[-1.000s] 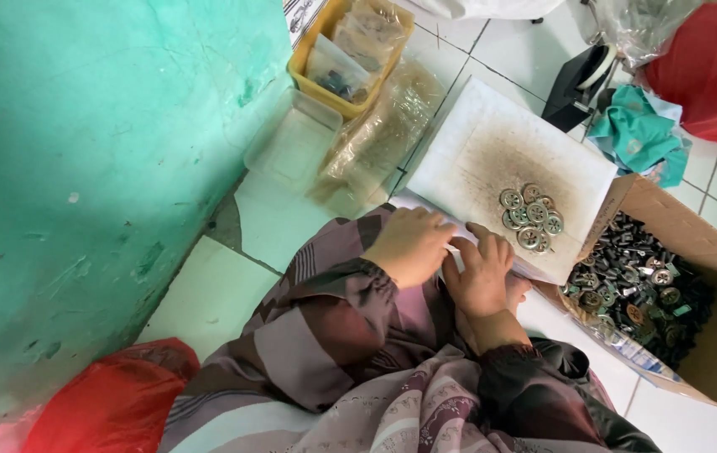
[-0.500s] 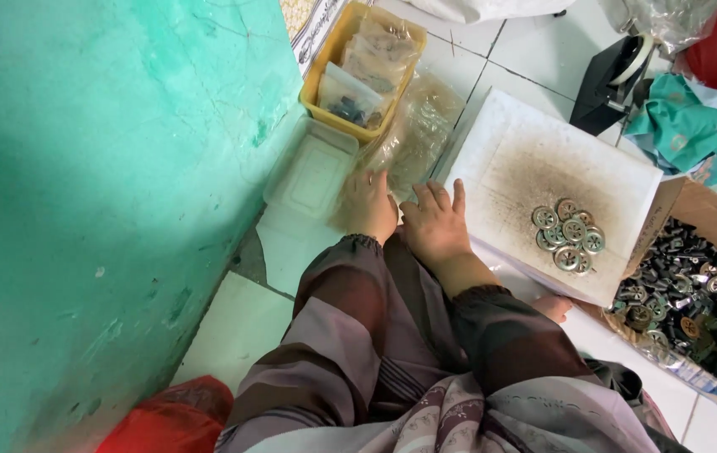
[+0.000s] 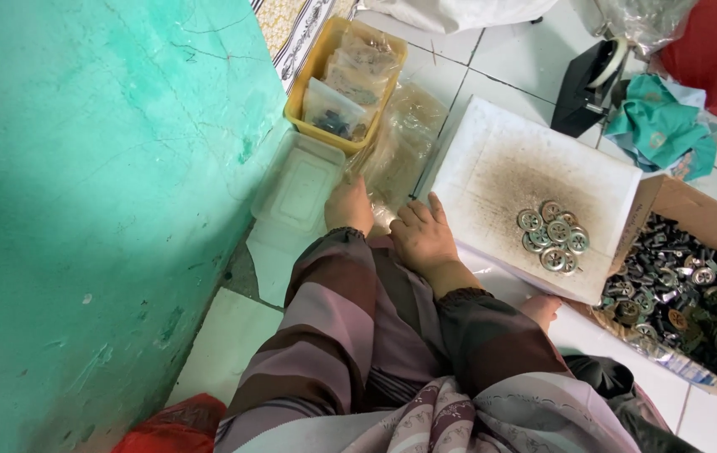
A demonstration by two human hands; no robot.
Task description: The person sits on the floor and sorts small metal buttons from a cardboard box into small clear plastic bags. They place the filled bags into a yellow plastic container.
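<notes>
1. Two bare hands are in view, both reaching forward over the person's lap toward a pile of clear plastic bags (image 3: 396, 164) lying on the tiled floor.
2. Left hand (image 3: 348, 204): it rests on the near edge of the clear bags, just beside a clear plastic lid (image 3: 295, 186). The fingers are hidden under the hand, so whether it grips a bag cannot be told.
3. Right hand (image 3: 423, 235): it lies flat with fingers spread and loose, holding nothing, fingertips at the near corner of the bags and just beside the white board (image 3: 501, 159).
4. White board: soiled brown across its middle, it carries a small cluster of round metal discs (image 3: 553, 237) near its right edge.
5. Yellow tray (image 3: 306, 91): set beyond the bags against the green wall (image 3: 81, 193), it holds small filled clear packets.
6. Cardboard box (image 3: 694, 214): to the right of the board and touching it, it holds a heap of dark metal parts (image 3: 677, 289).
7. Teal cloth (image 3: 660, 126) lies beyond the box, near a black object (image 3: 585, 88).
8. Red bag (image 3: 175, 424) sits at the lower left, beside the person's striped sleeve.
</notes>
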